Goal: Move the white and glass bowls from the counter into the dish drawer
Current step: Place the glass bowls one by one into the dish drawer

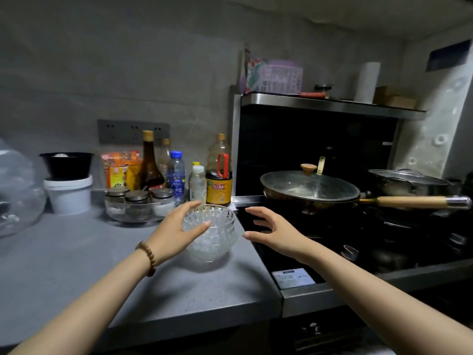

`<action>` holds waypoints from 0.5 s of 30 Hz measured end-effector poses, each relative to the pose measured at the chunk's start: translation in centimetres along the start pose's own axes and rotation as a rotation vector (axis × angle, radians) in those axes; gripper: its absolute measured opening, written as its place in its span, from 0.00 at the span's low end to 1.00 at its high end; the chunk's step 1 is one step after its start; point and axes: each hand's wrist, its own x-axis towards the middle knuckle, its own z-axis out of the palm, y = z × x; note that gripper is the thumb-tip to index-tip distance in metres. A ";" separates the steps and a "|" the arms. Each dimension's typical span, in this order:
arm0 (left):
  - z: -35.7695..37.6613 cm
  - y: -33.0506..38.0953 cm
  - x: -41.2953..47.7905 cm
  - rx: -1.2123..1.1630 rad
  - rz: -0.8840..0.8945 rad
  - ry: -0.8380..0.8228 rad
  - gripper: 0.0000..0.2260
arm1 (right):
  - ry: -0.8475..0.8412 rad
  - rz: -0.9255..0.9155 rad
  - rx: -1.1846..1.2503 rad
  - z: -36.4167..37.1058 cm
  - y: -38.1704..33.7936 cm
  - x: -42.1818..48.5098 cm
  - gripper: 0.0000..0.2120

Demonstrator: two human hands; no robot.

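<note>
Pick-up step: stack of glass bowls (215,234) stands at the right edge of the counter (76,265), just beside the cooktop (294,260). Left hand (176,226) cups its left side with the thumb on the glass; right hand (273,231) is spread, just short of the other side. Next, probably: right hand closes on and both lift straight up, since the bottles (218,175) stand close behind and the wok (309,190) is to the right; open room lies toward the front edge, and the drawer is not in view.

The glass bowls (217,242) stand on the counter (76,265); bottles (218,175) behind; pan (309,187) right.
</note>
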 end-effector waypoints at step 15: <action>2.1 -6.3 2.1 -0.205 -0.202 -0.090 0.39 | -0.028 -0.027 -0.003 4.9 1.1 6.0 0.26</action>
